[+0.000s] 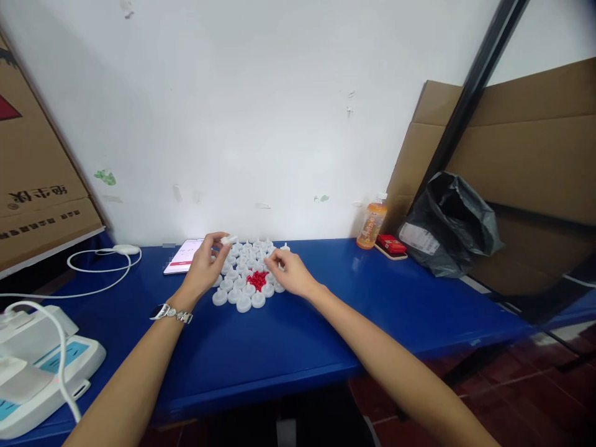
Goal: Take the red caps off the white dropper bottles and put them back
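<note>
My left hand pinches a white plastic cap with a narrow spout between thumb and fingers, raised above the table's back part. Beneath and between my hands lies a cluster of similar white spouted caps, mostly standing spout up. A small heap of red pieces sits among them, towards the front of the cluster. At the cluster's right side is my right hand, its thumb and fingertips drawn together. Whatever those fingertips may hold is too small to make out.
A lit phone lies left of the caps on the blue table. White cables and a power strip occupy the left. An orange drink bottle, red box and grey plastic bag stand at right, by cardboard.
</note>
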